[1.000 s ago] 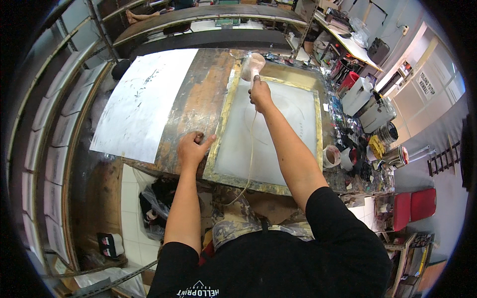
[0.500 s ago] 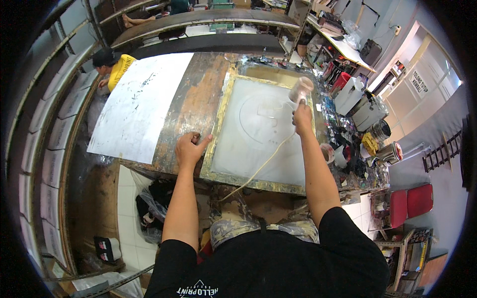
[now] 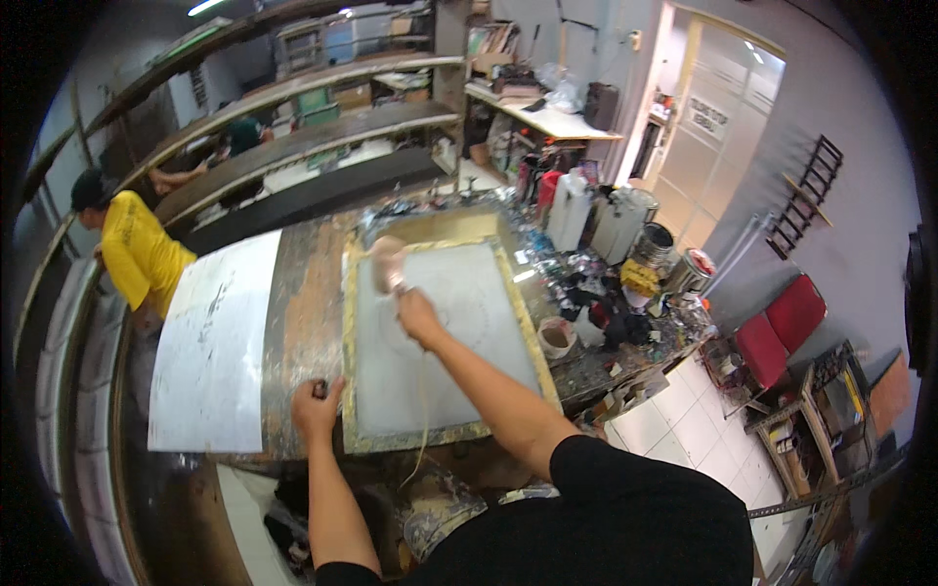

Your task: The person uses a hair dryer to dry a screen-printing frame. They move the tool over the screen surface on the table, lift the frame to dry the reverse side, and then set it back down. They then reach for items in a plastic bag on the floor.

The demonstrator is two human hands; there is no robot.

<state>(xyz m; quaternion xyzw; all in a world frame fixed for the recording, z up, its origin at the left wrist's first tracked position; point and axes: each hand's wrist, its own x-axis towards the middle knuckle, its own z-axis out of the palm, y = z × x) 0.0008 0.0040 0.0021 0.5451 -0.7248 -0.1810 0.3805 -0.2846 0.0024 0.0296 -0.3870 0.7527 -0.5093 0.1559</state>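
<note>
While a person in a yellow shirt (image 3: 142, 244) is by the big white sheet (image 3: 210, 361), the left hand (image 3: 316, 412) is near the framed screen (image 3: 386, 376), and I cannot tell if it holds anything; apart from it, the hair dryer (image 3: 387, 257) is above the screen, gripped by the right hand (image 3: 420, 318)
</note>
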